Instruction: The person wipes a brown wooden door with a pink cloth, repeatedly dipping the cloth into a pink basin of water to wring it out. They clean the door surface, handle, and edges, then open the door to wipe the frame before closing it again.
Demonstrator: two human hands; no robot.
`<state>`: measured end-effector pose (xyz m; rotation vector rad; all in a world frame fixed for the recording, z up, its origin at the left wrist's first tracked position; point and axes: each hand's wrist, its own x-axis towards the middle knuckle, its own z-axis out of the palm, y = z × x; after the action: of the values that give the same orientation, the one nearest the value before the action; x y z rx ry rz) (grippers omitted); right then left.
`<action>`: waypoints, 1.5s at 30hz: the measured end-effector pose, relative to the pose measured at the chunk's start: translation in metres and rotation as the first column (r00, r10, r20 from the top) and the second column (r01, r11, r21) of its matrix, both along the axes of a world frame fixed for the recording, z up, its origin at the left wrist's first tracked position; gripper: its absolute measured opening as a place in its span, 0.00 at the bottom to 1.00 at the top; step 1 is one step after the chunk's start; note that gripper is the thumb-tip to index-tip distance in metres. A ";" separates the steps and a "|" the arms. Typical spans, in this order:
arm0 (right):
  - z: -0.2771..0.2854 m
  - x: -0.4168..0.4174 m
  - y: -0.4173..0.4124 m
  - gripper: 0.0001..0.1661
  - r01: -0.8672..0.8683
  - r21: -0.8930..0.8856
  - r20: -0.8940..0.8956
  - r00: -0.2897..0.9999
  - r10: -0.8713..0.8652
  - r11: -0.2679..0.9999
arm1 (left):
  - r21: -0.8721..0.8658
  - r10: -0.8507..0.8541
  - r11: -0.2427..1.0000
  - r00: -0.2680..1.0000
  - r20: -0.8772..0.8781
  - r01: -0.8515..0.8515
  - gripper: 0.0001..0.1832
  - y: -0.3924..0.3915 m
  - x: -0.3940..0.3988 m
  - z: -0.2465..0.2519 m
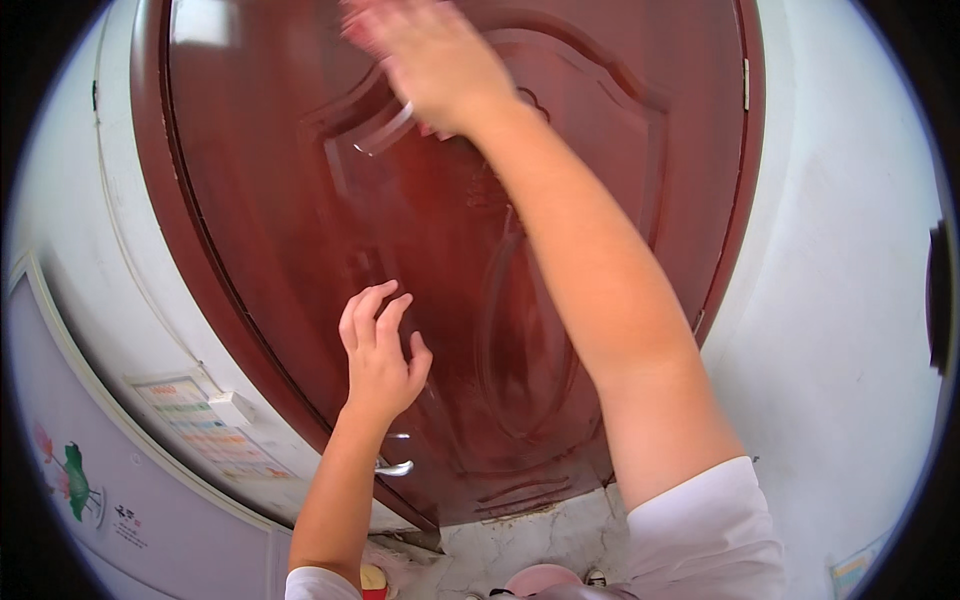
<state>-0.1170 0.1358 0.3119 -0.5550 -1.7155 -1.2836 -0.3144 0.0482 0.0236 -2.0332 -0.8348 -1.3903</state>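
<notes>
In the head view, a glossy dark red panelled door (450, 247) fills the middle. My right hand (442, 71) is raised across its upper part, back of the hand towards me and fingers blurred. Reddish-pink patches show along its fingers and under the wrist; I cannot tell whether they are reflections or something under the palm. Beside that hand, a pale translucent strip (384, 133) lies slantwise in front of the door; what holds it is unclear. My left hand (382, 349) is lower, in front of the door, fingers apart and curled, with nothing in it.
A silver door handle (395, 469) is beside my left forearm. Hinges (745, 84) are on the right edge. A printed chart (206, 427) and a white box (232, 408) are on the left wall, above a pale cabinet (180, 517) with a lotus picture. Marble-patterned floor (517, 536) lies below.
</notes>
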 end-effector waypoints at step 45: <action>-0.290 0.080 -0.003 0.45 -0.034 -0.325 0.038 0.998 0.049 0.945 | -0.450 -0.103 0.886 0.994 0.045 0.112 0.20 -0.057 0.090 -0.165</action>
<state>-0.0371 0.1325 0.0217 -0.6790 -1.9827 -0.9950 -0.2249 -0.0088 -0.1411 -2.4486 -1.1586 -1.3706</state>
